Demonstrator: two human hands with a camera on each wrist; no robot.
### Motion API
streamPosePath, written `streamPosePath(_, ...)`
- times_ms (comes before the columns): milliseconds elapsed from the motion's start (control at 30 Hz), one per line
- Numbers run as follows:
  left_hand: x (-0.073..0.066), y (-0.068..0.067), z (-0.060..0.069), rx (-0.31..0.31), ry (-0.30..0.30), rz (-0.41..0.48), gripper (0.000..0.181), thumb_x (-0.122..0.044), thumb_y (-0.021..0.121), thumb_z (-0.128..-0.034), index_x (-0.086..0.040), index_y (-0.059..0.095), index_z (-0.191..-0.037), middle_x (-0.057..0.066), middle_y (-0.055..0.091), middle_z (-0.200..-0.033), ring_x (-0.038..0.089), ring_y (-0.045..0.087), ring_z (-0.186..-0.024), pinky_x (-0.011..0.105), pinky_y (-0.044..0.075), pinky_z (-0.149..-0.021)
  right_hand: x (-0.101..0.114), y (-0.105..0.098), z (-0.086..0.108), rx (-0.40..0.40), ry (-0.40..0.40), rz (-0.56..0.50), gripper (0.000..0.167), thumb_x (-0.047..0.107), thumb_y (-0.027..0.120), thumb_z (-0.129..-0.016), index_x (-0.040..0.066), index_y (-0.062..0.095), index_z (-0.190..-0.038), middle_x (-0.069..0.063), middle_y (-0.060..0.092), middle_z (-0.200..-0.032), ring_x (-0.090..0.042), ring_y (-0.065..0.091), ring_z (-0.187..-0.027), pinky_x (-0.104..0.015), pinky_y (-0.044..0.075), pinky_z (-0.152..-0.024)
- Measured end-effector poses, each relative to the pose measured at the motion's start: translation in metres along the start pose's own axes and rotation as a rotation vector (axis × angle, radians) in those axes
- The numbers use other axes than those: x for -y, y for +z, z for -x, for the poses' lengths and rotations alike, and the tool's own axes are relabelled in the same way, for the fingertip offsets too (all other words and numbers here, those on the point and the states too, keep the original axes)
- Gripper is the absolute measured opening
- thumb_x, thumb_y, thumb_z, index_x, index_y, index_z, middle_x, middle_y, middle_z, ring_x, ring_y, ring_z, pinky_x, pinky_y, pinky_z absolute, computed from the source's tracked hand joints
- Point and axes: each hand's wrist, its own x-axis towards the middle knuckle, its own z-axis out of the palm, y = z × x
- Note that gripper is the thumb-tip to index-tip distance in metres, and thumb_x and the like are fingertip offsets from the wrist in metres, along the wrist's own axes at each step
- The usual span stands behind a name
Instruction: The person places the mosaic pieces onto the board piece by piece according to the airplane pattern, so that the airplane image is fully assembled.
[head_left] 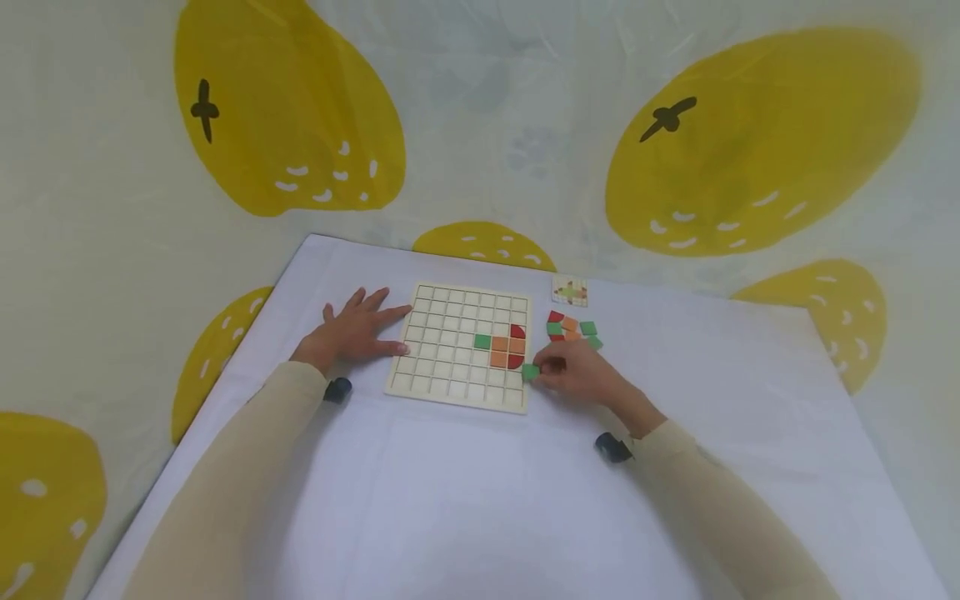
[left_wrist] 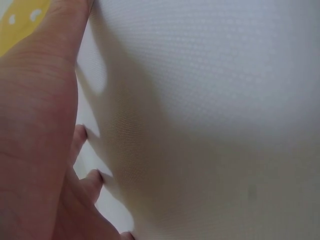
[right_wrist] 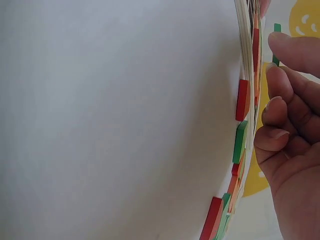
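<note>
Where the white-covered worktop [head_left: 450,483] ends at the far side, a pale cloth [head_left: 480,108] hangs behind it, printed with large yellow shapes [head_left: 292,108] bearing white flecks; more of them show to the left and right. Surface: smooth white, softly shadowed under both of my forearms, in beige sleeves [head_left: 232,467].

Pale gridded board [head_left: 442,367]: flat on the worktop, between my hands. On its right part, a green square [head_left: 482,342], three orange squares [head_left: 499,343] and two red rounded pieces [head_left: 515,362] sit together.

Right grip [head_left: 577,372]: narrow, thumb and finger pinching a green piece [head_left: 531,372] at the board's right edge, below the red pieces. Left grip [head_left: 360,331]: wide, fingers spread, thumb and forefinger tips at the board's left edge.

Around: loose red, green and orange pieces [head_left: 570,325] lie in a cluster right of the board, just beyond my right grip, which partly blocks the head view of the nearest ones. Beyond them, a small picture card [head_left: 570,291]. A dark device [head_left: 613,448] sits at my right wrist, another at the left.
</note>
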Motion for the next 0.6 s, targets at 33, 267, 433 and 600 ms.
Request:
streamPosePath(33, -0.001, 0.000, 0.000, -0.002, 0.001, -0.002, 0.087, -0.083, 0.057, -0.0869, -0.049, 0.027, -0.162, 0.005, 0.005, -0.179, 0.047, -0.003, -0.163, 0.089, 0.004, -0.113, 0.000, 0.001, 0.000, -0.006, -0.010, 0.007, 0.024, 0.020, 0.084, -0.089, 0.010, 0.079, -0.111, 0.002, 0.063, -0.080, -0.016, 0.056, -0.082, -0.022, 0.048, -0.069)
streamPosePath(267, -0.004, -0.001, 0.001, -0.001, -0.008, 0.000, 0.088, -0.082, 0.058, -0.0870, -0.048, 0.028, -0.162, 0.005, 0.005, -0.179, 0.048, -0.002, -0.163, 0.089, 0.004, -0.113, 0.002, 0.006, -0.006, -0.018, -0.028, 0.026, 0.024, 0.021, 0.084, -0.089, 0.010, 0.079, -0.110, 0.003, 0.064, -0.079, -0.013, 0.056, -0.079, -0.022, 0.047, -0.068)
streamPosePath(433, -0.002, 0.001, 0.000, 0.003, -0.008, -0.012, 0.089, -0.085, 0.054, -0.0862, -0.050, 0.025, -0.162, 0.004, 0.004, -0.179, 0.048, -0.003, -0.163, 0.089, 0.003, -0.114, 0.004, 0.010, -0.010, -0.024, -0.022, 0.038, 0.025, 0.021, 0.084, -0.089, 0.009, 0.078, -0.111, 0.002, 0.062, -0.078, -0.014, 0.055, -0.079, -0.023, 0.045, -0.069)
streamPosePath(600, -0.001, 0.001, -0.001, 0.005, -0.014, -0.011, 0.089, -0.086, 0.054, -0.0853, -0.051, 0.025, -0.162, 0.004, 0.003, -0.179, 0.047, -0.004, -0.163, 0.089, 0.002, -0.114, 0.010, 0.012, -0.015, -0.030, -0.036, 0.035, 0.025, 0.021, 0.084, -0.089, 0.009, 0.079, -0.109, 0.002, 0.060, -0.076, -0.015, 0.054, -0.078, -0.024, 0.044, -0.068)
